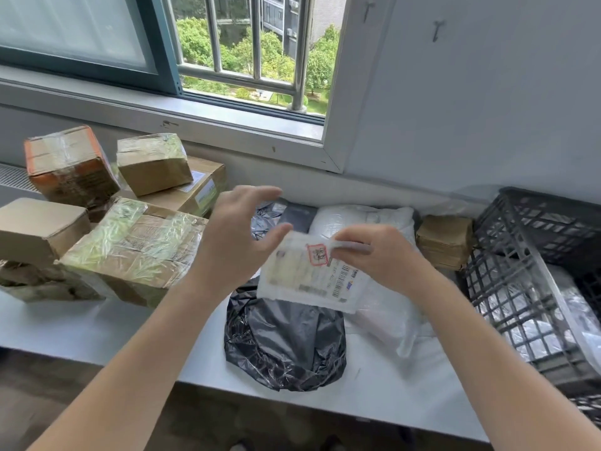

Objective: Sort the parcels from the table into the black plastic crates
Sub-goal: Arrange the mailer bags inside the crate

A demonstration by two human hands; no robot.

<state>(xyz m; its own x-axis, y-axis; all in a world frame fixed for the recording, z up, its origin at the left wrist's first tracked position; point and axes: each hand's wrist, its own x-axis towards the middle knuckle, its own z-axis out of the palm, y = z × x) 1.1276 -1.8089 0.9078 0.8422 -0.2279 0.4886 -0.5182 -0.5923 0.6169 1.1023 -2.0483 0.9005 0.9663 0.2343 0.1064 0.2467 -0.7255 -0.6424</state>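
Note:
My right hand (pixel 374 255) pinches the top edge of a small white parcel (pixel 309 278) with a shipping label and a red stamp, held above the table. My left hand (pixel 237 236) hovers just left of it with fingers spread; its thumb seems to touch the parcel's upper left corner. Beneath the parcel lies a black plastic bag parcel (pixel 286 343). A white bag parcel (pixel 361 219) lies behind, another white one (pixel 390 323) to the right. The black plastic crate (pixel 507 288) stands at the right with clear-wrapped parcels inside.
Several taped cardboard boxes (pixel 136 249) are stacked on the left of the grey table (pixel 97 327). A small brown parcel (pixel 445 242) sits beside the crate. A second black crate (pixel 553 219) stands behind the first. The window sill and wall run along the back.

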